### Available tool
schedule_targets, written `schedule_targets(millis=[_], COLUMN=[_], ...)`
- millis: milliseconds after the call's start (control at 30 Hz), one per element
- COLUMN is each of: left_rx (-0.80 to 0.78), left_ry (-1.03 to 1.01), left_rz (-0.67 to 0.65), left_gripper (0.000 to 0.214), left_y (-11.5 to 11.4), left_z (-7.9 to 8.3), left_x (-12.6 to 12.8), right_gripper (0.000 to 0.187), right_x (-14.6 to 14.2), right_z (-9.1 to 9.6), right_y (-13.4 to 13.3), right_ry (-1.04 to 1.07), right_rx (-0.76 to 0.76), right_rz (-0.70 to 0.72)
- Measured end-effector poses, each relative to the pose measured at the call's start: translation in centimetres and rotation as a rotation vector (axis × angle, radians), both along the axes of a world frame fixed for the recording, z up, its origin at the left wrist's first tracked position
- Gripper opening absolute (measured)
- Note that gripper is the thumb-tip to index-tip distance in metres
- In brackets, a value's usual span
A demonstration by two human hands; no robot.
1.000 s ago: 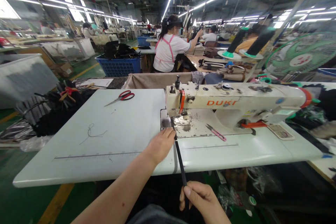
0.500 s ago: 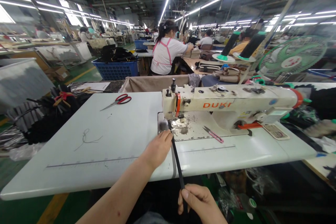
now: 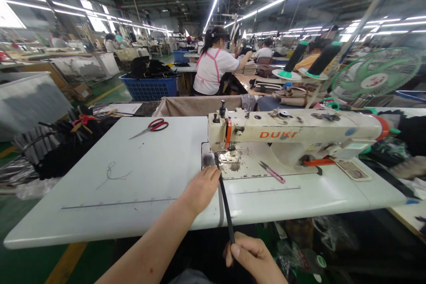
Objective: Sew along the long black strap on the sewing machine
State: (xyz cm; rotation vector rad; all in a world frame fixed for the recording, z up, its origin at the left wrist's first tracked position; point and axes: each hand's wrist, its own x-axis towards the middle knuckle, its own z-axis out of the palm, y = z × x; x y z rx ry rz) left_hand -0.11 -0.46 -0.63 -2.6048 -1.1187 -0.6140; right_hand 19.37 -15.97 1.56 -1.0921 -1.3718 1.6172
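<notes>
A narrow black strap (image 3: 225, 202) runs from the needle area of the cream sewing machine (image 3: 293, 135) down over the front edge of the white table (image 3: 140, 177). My left hand (image 3: 199, 188) rests on the table with its fingers closed against the strap just before the presser foot. My right hand (image 3: 251, 255) is below the table edge, pinching the strap's lower end between thumb and fingers. The strap is held taut between both hands.
Red-handled scissors (image 3: 151, 126) lie at the table's back left, a loose thread (image 3: 111, 173) nearer. Pink thread snips (image 3: 273, 173) rest on the machine bed. A pile of black straps (image 3: 56, 146) sits left. A green fan (image 3: 377, 82) stands right. A person in white (image 3: 213, 69) works behind.
The view shifted slightly. Both hands keep their hold on the strap, and the right hand sits a little lower in the frame.
</notes>
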Motion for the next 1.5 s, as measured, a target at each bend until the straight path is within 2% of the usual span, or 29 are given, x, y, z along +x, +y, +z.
schedule_targets(millis=[133, 200, 333, 433, 733, 1000, 1300, 1500], left_rx=[0.002, -0.016, -0.038, -0.049, -0.117, -0.073, -0.064, -0.054], left_ry=[-0.017, -0.016, -0.01, 0.0, -0.007, -0.036, -0.013, -0.024], left_rz=[0.005, -0.003, -0.012, -0.027, -0.004, 0.001, -0.023, -0.012], left_gripper=[0.024, 0.023, 0.022, 0.022, 0.018, 0.019, 0.018, 0.023], left_y=[-0.1, -0.1, 0.0, 0.0, -0.3, -0.2, -0.1, -0.2], left_z=[0.3, 0.4, 0.5, 0.6, 1.1, 0.8, 0.6, 0.7], left_x=[-0.1, -0.1, -0.3, -0.3, -0.2, -0.3, -0.4, -0.1], right_gripper=[0.036, 0.034, 0.04, 0.044, 0.049, 0.052, 0.051, 0.06], right_x=[-0.5, -0.8, -1.3, -1.5, -1.2, -1.2, -1.1, -0.9], right_z=[0.6, 0.9, 1.1, 1.1, 1.5, 1.3, 1.2, -0.1], right_y=[0.4, 0.5, 0.5, 0.4, -0.4, -1.3, -0.7, -0.3], right_ry=[0.002, -0.006, 0.079, 0.111, 0.012, 0.115, 0.042, 0.046], right_rx=[0.061, 0.044, -0.16, -0.235, -0.171, -0.316, -0.222, -0.234], right_rz=[-0.067, -0.127, -0.24, -0.218, -0.164, -0.115, -0.159, -0.108])
